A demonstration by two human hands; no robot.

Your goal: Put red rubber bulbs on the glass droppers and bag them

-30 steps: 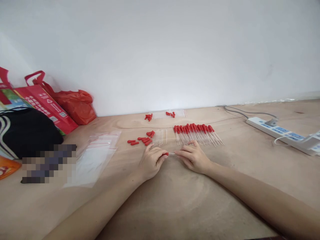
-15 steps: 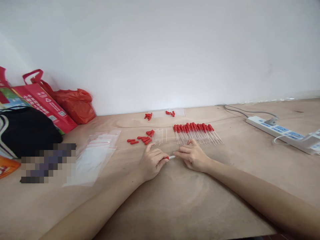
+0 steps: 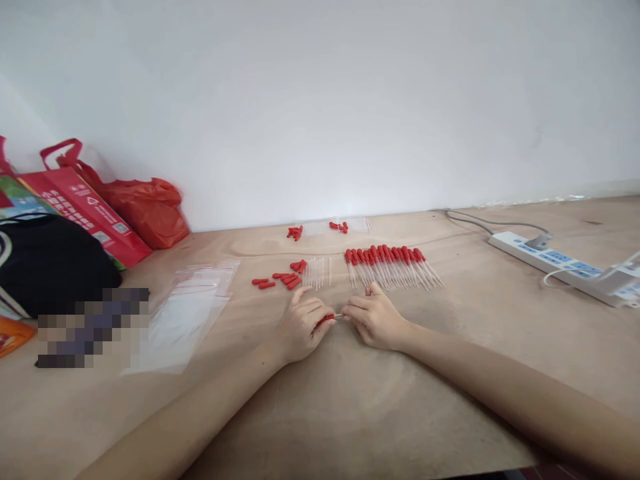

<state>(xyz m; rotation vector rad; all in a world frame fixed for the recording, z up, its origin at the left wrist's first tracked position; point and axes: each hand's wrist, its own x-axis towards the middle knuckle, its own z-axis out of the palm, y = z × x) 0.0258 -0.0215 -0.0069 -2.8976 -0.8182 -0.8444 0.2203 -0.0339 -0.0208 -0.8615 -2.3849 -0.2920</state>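
Between finger and thumb, my left hand [image 3: 306, 325] pinches a red rubber dropper bulb [image 3: 326, 319]. A thin clear glass tube [image 3: 339, 316] bridges the small gap between my hands, its left end at the bulb. My right hand [image 3: 373, 316] is closed on the tube's other end, which the fingers hide. Beyond my left hand lie loose red bulbs [image 3: 285, 277] and a row of bare glass tubes [image 3: 316, 272]. Past my right hand, droppers with red bulbs fitted [image 3: 393, 264] lie side by side, tips toward me.
Clear zip bags [image 3: 187, 313] lie at left, near a black bag [image 3: 55, 267] and red bags [image 3: 150, 213]. At the back, more red bulbs [image 3: 295, 233] lie by a clear bag [image 3: 357, 225]. A white power strip [image 3: 565, 267] with cables is on the right.
My right hand has moved slightly left, closer to my left hand, and less of the tube shows between them. The bulb shows more between my left fingers. The view has shifted slightly.
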